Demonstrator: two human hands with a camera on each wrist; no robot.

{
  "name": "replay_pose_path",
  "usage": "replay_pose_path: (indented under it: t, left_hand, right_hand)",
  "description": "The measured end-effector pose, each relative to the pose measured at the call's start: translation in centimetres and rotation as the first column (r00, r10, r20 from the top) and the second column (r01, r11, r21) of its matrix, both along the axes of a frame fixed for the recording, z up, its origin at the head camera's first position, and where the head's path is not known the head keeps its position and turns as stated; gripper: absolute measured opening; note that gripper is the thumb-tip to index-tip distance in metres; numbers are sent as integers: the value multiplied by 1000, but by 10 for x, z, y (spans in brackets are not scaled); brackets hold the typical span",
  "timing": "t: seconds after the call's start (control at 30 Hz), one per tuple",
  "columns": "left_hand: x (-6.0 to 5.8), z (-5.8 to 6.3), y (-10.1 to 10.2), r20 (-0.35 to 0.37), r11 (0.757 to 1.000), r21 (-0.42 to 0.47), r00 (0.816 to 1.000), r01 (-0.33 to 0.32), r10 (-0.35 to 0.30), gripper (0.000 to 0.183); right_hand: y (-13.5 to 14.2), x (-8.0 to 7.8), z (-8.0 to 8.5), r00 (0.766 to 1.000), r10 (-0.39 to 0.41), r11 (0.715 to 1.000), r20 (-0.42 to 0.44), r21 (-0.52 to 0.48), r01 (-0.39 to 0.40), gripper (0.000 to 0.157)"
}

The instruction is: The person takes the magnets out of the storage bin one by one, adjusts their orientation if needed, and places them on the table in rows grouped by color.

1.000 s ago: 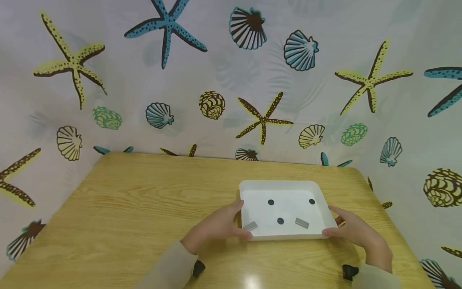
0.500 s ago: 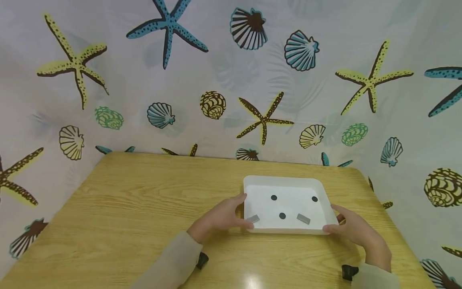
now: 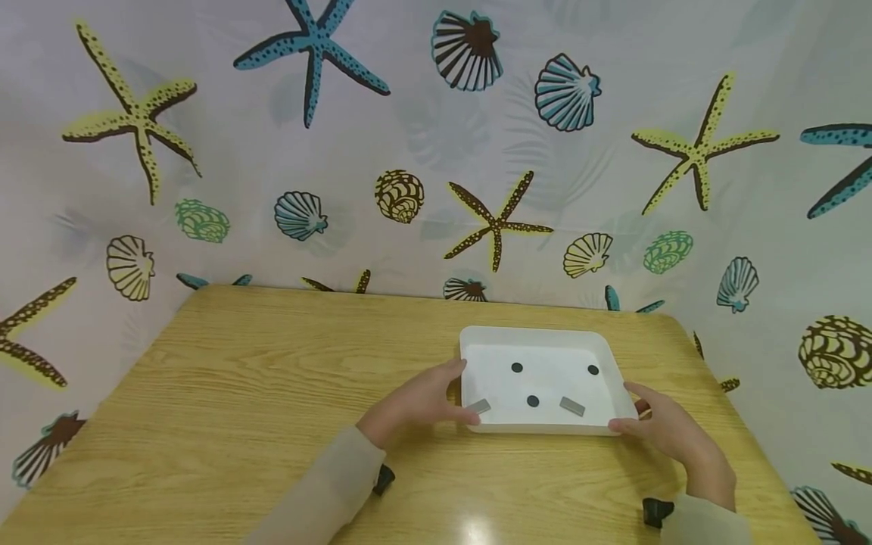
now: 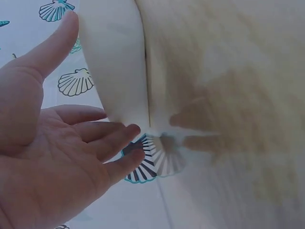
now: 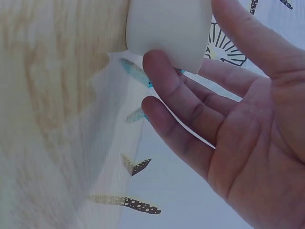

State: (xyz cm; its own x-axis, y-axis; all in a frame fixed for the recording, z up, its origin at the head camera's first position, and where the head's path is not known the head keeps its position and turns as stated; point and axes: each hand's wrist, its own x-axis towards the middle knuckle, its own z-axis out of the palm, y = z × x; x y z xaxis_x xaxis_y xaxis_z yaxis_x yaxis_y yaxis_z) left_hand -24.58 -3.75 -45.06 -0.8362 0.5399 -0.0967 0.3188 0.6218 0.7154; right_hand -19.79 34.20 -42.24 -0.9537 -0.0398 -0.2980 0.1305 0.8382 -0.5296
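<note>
A white rectangular tray (image 3: pixel 531 430) with rounded corners lies on the table at right of centre in the head view. Three small black discs (image 3: pixel 533 401) and two grey rectangular pieces (image 3: pixel 572 406) are inside. My left hand (image 3: pixel 418 401) holds the near left corner, thumb at the front, forefinger along the left side. At the near right corner my right hand (image 3: pixel 671 428) grips with its thumb in front and fingers along the right end. Both wrist views show the tray's outer wall (image 4: pixel 114 57) between thumb and fingers, the lower fingers only loosely bent.
The wooden table (image 3: pixel 259 378) extends to the left of the tray. A pale cloth (image 3: pixel 409 98) printed with starfish and shells hangs behind and on both sides. Dark wrist devices (image 3: pixel 657 512) sit by the sleeve cuffs.
The tray has moved away from me and slightly to the right, with both hands staying at its near corners. The discs and grey pieces have moved along inside it.
</note>
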Motion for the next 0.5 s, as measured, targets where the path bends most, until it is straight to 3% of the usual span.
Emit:
replay_pose_path:
  t: [0.17, 0.3, 0.5]
  left_hand:
    - [-4, 10, 3, -95, 998, -63, 995, 5, -11, 95]
    - [-9, 19, 7, -178, 995, -96, 983, 38, -55, 87]
    - [-19, 23, 10, -191, 985, -140, 973, 105, -131, 83]
  right_hand:
    - [0, 0, 0, 1000, -1, 1000, 5, 2, 1, 95]
    - [0, -1, 0, 1000, -4, 1000, 6, 4, 4, 96]
    - [1, -1, -1, 1000, -12, 1000, 15, 5, 12, 96]
